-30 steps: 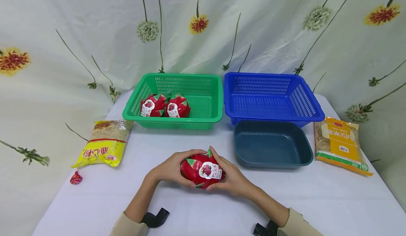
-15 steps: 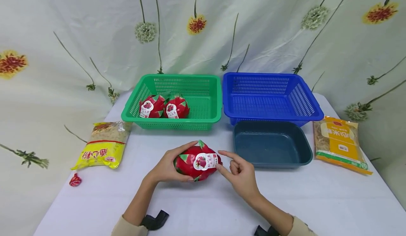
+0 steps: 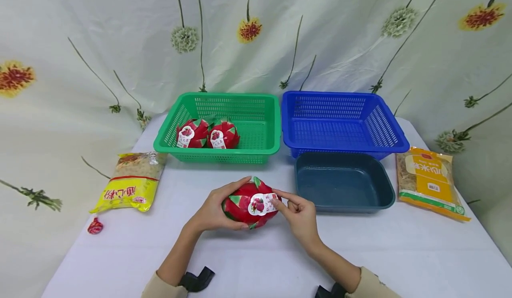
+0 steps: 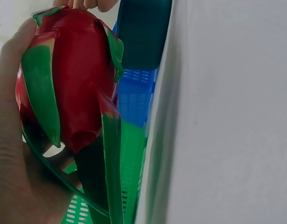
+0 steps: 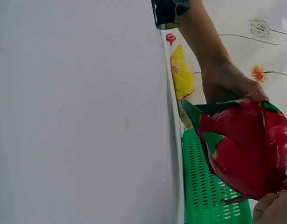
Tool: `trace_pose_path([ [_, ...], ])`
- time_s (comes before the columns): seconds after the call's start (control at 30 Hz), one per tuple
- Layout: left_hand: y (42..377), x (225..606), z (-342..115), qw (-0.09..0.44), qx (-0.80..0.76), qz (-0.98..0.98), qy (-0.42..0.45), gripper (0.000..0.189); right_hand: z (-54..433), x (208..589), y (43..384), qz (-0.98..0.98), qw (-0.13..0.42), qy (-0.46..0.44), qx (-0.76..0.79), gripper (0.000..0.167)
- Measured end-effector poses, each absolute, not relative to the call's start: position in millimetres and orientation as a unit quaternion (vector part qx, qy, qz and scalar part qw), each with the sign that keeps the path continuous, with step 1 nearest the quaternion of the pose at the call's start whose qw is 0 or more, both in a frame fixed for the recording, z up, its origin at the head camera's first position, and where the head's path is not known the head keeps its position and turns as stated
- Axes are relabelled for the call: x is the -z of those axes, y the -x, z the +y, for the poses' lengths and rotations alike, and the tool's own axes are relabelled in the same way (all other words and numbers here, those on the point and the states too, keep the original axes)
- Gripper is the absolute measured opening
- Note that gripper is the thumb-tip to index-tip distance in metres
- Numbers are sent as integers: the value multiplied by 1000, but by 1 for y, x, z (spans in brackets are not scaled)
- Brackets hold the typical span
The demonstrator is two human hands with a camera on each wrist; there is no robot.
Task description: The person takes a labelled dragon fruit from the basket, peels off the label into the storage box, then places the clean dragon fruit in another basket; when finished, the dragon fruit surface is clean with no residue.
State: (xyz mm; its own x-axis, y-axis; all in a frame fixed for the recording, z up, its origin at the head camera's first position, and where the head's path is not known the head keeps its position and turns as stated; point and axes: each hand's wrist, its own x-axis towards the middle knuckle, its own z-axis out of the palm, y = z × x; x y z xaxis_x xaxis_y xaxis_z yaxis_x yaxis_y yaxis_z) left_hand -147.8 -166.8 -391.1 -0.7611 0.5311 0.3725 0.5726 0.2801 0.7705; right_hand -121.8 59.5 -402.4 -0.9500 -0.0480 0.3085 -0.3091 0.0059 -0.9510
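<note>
A red dragon fruit (image 3: 240,201) with green scale tips is held above the table in my left hand (image 3: 216,209), its thumb below and fingers over the top. A white sticker (image 3: 257,205) with a fruit picture is on the side facing the head camera. At the sticker's right end, my right hand (image 3: 302,222) pinches with thumb and index finger; the other fingers are curled. In the left wrist view the dragon fruit (image 4: 78,70) shows long green scales. The right wrist view shows the dragon fruit (image 5: 246,144) from its unlabelled side.
A green basket (image 3: 256,146) holds two labelled dragon fruits (image 3: 224,134). Right of it are a blue basket (image 3: 344,149) and a dark teal tray (image 3: 340,207). A yellow bag (image 3: 130,182) and a red lollipop (image 3: 95,226) lie left, an orange bag (image 3: 430,180) right.
The right hand let go of the dragon fruit's right side, drew back, and has brought thumb and index finger onto the sticker's end. The left hand has raised and turned the fruit slightly.
</note>
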Motion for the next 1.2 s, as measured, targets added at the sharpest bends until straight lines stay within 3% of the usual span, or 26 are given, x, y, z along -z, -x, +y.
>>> trace_pose_path([
  [0.43,150,391,-158,27,462,-824,326,91,67,396,123,-722,128,-102,-672,8],
  [0.67,172,430,-162,26,456,-828,326,95,80,387,115,-733,136,-142,-651,5],
  [0.83,177,434,-169,31,433,-843,318,94,109,375,116,-675,204,-211,-677,7],
  [0.97,180,436,-176,31,427,-852,301,96,156,358,134,-699,240,-201,-642,8],
  [1.2,176,439,-182,22,432,-853,293,96,220,352,181,-875,97,-195,-432,8],
])
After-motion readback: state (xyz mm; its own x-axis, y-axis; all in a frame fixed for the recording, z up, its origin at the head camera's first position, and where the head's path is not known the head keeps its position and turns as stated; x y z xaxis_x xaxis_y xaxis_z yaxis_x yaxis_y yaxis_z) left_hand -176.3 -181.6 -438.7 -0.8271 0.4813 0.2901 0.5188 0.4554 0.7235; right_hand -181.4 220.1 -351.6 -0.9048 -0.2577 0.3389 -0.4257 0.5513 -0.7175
